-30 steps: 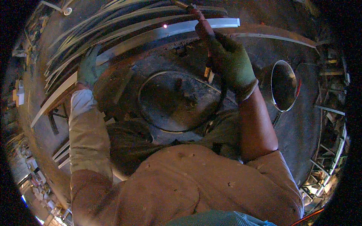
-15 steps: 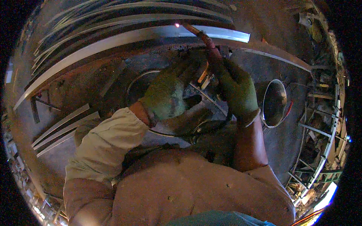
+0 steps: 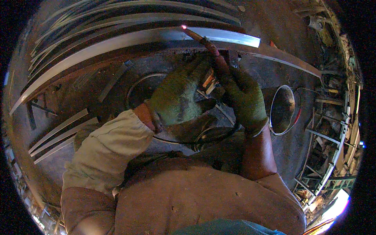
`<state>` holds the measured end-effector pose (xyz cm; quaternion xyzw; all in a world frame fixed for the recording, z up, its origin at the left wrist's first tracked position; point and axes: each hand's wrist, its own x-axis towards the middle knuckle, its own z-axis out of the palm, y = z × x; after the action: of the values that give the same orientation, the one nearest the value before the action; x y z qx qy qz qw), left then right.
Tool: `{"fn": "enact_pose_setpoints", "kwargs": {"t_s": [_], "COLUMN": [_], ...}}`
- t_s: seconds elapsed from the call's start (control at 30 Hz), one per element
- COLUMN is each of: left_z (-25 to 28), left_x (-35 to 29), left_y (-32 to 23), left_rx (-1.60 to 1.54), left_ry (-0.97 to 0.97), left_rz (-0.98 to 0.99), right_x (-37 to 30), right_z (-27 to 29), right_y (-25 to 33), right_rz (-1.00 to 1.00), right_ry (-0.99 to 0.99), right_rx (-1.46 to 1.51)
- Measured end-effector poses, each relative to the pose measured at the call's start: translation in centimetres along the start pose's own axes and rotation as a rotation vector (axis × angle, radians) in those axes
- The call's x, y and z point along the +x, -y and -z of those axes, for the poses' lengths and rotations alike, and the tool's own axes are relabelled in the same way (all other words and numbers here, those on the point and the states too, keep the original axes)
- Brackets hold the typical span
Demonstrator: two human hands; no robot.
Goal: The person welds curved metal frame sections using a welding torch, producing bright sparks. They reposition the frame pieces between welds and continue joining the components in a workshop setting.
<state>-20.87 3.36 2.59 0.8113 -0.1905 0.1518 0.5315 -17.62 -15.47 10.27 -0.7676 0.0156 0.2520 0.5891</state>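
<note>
Just ahead of both hands: a torch (image 3: pixel 211 47), glowing at its tip, over a curved metal strip (image 3: pixel 231 37)

The torch slants forward and leftward from the gloved right hand (image 3: pixel 248 98), whose fingers are wrapped round its handle; whether the tip touches the strip cannot be told. Beside it the gloved left hand (image 3: pixel 174 96) has its thumb apart from its fingers; their ends are lost in shadow, so any hold on the torch is unclear. The torch looks stiff, light enough for one hand and probably hot in front, so the handle is the place to grip. The strip seems thin, smooth and springy, best held well away from the glow.

Past the strip, more curved strips (image 3: pixel 164 16) crowd close. A hoop (image 3: pixel 128 94) shows partly behind the left hand, which blocks it. Right of the right hand is an open metal cylinder (image 3: pixel 282 109); left of the left hand lie short strips (image 3: pixel 58 128).
</note>
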Motion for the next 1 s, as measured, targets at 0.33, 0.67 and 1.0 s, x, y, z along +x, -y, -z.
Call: {"fn": "enact_pose_setpoints", "kwargs": {"t_s": [0.33,0.67,1.0], "left_z": [0.5,1.4,1.1], "left_x": [-0.5,-0.4,-0.9], "left_y": [0.7,-0.3,0.1], "left_rx": [0.133,0.141,0.181], "left_ry": [-0.043,0.027,0.104], "left_rz": [-0.121,-0.011,0.054], "right_x": [0.0,1.4,0.9], "right_z": [-1.2,0.0,0.4], "right_y": [0.5,-1.9,-1.8], "right_rz": [0.183,0.27,0.222], "right_ry": [-0.036,0.019,0.022], "right_rx": [-0.153,-0.184,-0.244]}}
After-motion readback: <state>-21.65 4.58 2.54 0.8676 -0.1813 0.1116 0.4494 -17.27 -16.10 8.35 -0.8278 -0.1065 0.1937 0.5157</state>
